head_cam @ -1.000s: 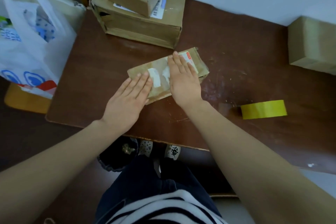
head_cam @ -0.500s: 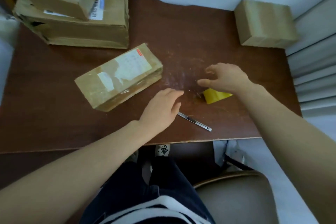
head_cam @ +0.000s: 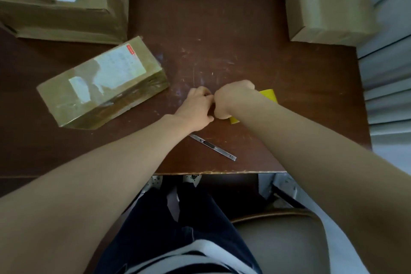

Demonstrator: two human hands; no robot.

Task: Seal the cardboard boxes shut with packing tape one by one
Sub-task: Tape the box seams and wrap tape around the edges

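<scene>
A flat cardboard box [head_cam: 104, 83] with white labels lies on the brown table [head_cam: 222, 35], left of centre. A roll of yellow packing tape [head_cam: 270, 95] sits right of centre, mostly hidden under my right hand [head_cam: 233, 98], whose fingers curl round it. My left hand [head_cam: 196, 109] meets the right hand at the roll's left side, with its fingers curled there; what they pinch is hidden. Both hands are well to the right of the flat box and do not touch it.
A metal box cutter [head_cam: 213, 147] lies near the table's front edge, just under my left wrist. Two stacked cardboard boxes [head_cam: 66, 4] stand at the back left. Another box [head_cam: 329, 6] stands at the back right corner. A chair seat [head_cam: 278, 242] is below.
Both hands left the flat box and moved right to the tape roll. My right hand closed on the roll and my left hand joined it. The view swung right.
</scene>
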